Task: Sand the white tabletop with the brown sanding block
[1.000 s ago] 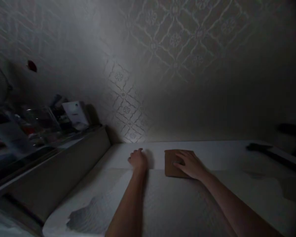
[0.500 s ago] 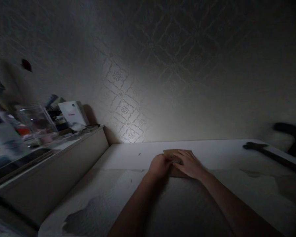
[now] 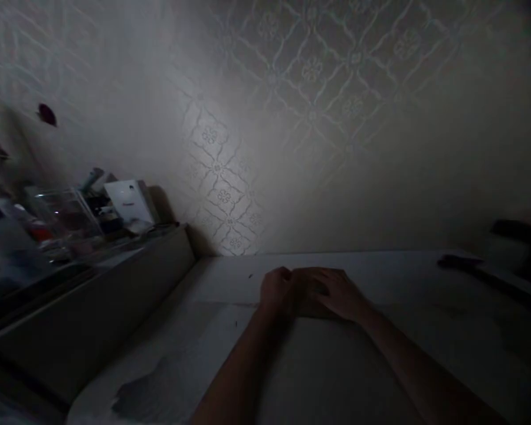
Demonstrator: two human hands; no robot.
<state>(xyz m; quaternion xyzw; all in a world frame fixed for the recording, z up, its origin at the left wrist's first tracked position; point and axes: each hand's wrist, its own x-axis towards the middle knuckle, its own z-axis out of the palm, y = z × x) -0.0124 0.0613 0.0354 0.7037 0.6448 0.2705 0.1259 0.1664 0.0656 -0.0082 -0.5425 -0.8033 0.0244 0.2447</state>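
Observation:
The scene is dim. A flat brown rectangular piece (image 3: 312, 304) lies on a white table (image 3: 380, 277) near the patterned wall. My right hand (image 3: 340, 298) rests flat on top of it, fingers spread. My left hand (image 3: 277, 292) is at the piece's left edge, fingers curled against it. Whether the left hand grips the edge or only touches it is too dark to tell.
A lower shelf (image 3: 115, 260) at the left carries a clear box (image 3: 66, 215), a white carton (image 3: 128, 200) and small clutter. A dark long object (image 3: 482, 268) lies at the table's far right. A grey stain (image 3: 150, 392) marks the near left of the table.
My left hand moved right from the bare table to the brown piece's left edge. My right hand stayed on top of the piece. The light dimmed.

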